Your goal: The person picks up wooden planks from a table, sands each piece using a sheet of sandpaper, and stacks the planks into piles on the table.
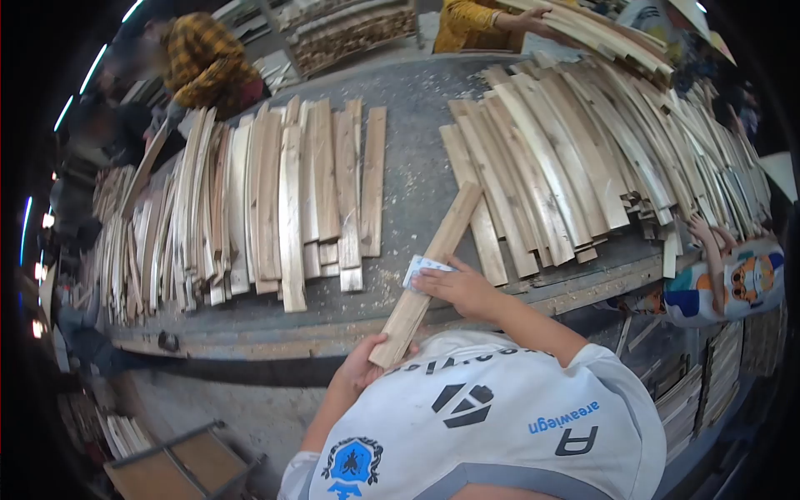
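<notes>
White shirt: the wearer's chest (500, 392) carries blue lettering, upside down in view, that seems to read "areawiegn", a black A-like mark, a black angular emblem and a blue-and-black crest; the crest's small writing is illegible.
Left hand: it (358, 367) grips the near end of a narrow pale-brown wooden board (446, 229), thumb on top; the other fingers are mostly hidden.
Right hand: it (462, 287) holds a small white pad with blue marks (417, 271) on the board, fingers close together over it, thumb apart; the marks are too small to read.
Board: it slants across the near edge of the grey worktable (408, 175), its far end beside the right-hand stack.
Handling: judging by this grip, light, even pressure with the pad flat and strokes along the grain would suit; the left thumb should stay clear of its path.
Right near edge: a person in a colourful patterned top (754, 279) reaches to the boards.
Tabletop: wood chips lie between a left stack of pale boards (287, 200) and a right stack (550, 167).
Far edge: a person in yellow (471, 25) holds several boards; another wears yellow-and-black plaid (204, 54).
</notes>
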The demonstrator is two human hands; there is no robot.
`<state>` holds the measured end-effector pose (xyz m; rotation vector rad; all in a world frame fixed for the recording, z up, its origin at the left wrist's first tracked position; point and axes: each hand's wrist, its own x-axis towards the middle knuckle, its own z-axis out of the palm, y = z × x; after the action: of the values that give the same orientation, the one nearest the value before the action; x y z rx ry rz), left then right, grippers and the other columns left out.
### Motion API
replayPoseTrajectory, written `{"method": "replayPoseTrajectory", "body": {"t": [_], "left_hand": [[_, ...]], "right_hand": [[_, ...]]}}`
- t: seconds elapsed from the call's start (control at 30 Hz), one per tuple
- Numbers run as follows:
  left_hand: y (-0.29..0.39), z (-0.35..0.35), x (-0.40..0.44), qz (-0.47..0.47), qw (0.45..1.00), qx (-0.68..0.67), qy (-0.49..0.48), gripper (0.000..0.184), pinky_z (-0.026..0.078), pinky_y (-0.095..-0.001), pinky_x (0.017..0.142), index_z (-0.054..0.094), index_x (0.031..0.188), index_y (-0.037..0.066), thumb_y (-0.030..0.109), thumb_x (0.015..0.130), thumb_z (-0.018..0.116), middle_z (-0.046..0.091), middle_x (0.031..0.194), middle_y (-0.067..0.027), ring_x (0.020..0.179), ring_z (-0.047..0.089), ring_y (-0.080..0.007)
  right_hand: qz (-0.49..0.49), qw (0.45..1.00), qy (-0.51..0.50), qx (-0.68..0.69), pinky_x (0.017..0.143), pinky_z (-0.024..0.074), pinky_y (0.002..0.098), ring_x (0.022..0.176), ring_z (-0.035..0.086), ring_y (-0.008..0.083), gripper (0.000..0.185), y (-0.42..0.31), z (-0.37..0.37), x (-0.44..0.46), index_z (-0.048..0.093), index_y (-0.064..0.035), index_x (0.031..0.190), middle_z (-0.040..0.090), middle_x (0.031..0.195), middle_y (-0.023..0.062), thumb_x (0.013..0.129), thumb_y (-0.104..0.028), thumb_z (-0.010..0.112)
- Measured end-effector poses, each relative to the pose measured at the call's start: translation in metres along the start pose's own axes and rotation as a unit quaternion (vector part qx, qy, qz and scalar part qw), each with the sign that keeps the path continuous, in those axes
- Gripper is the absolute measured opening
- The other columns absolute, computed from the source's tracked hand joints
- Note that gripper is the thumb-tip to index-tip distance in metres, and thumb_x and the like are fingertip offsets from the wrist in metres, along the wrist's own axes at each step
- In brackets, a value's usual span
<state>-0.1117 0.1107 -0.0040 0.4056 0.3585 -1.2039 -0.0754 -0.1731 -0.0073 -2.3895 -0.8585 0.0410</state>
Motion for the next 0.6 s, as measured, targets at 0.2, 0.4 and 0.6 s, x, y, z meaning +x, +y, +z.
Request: {"method": "replayPoseTrajectory", "body": {"t": [0.2,0.4,0.6], "left_hand": [[-0.005,0.049,-0.039,-0.052,0.98,0.053,0.186,0.056,0.056,-0.03,0.075,0.039,0.129,-0.005,0.017,0.081,0.058,0.058,0.102,-0.0166,0.092,0.063,-0.0236],[0.02,0.057,-0.017,0.03,0.982,0.188,-0.013,0.056,0.056,-0.0332,0.073,0.04,0.131,-0.004,0.017,0.083,0.059,0.061,0.104,-0.0195,0.086,0.066,-0.0264],[0.058,0.142,0.106,0.094,0.938,0.33,-0.044,0.056,0.057,-0.0363,0.07,0.032,0.138,-0.001,0.018,0.089,0.052,0.061,0.112,-0.0231,0.081,0.067,-0.0304]], "right_hand": [[0.289,0.949,0.127,0.017,0.113,0.0285,0.0431,0.125,0.051,0.0298,0.043,0.092,-0.017,0.004,0.052,-0.0144,0.136,0.059,0.131,0.0115,0.095,-0.008,0.04],[0.122,0.943,0.306,0.038,0.115,0.0194,0.0529,0.126,0.052,0.0292,0.06,0.023,-0.061,-0.012,0.049,-0.0077,0.137,0.06,0.13,0.0117,0.082,0.011,0.035],[0.159,0.846,0.501,0.094,0.116,0.0207,0.0439,0.128,0.052,0.0285,0.071,0.016,-0.111,-0.058,0.043,0.0013,0.14,0.058,0.13,0.0186,0.072,0.018,0.03]]}}
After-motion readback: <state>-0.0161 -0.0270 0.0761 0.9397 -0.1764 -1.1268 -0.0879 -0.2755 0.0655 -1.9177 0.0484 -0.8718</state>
